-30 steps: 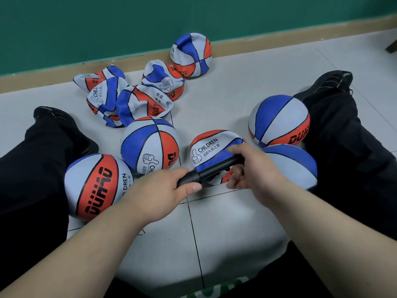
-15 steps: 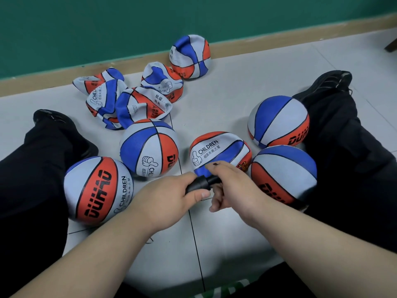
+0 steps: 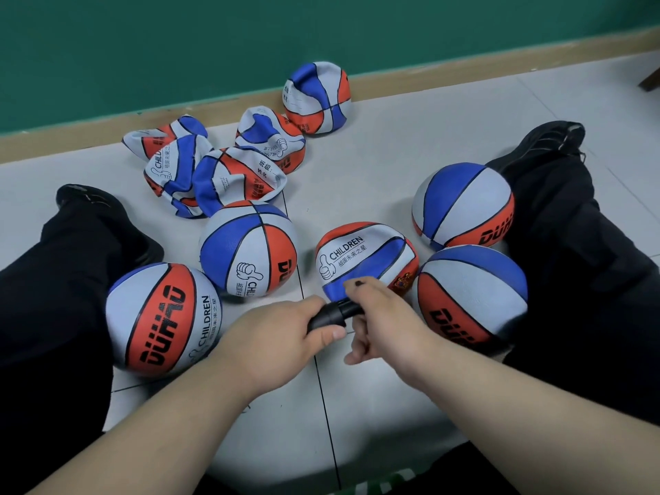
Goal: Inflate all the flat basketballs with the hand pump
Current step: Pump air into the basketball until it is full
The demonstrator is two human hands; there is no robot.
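The left hand [image 3: 282, 337] wraps its fingers tight round the near end of the black hand pump [image 3: 330, 315]. The right hand [image 3: 387, 316] curls its fingers round the pump's far end, against the half-flat basketball [image 3: 360, 255] lying on the floor [image 3: 375, 166] at 12 o'clock from both hands.

A dark green painted wall [image 3: 143, 48] fills the top of the frame, with a tan baseboard strip [image 3: 464, 67] slanting beneath it. Below lies a pale grey tiled floor [image 3: 375, 155]. Black trouser legs [image 3: 46, 316] run along both side edges, ending in black shoes [image 3: 89, 201] at mid left and upper right.
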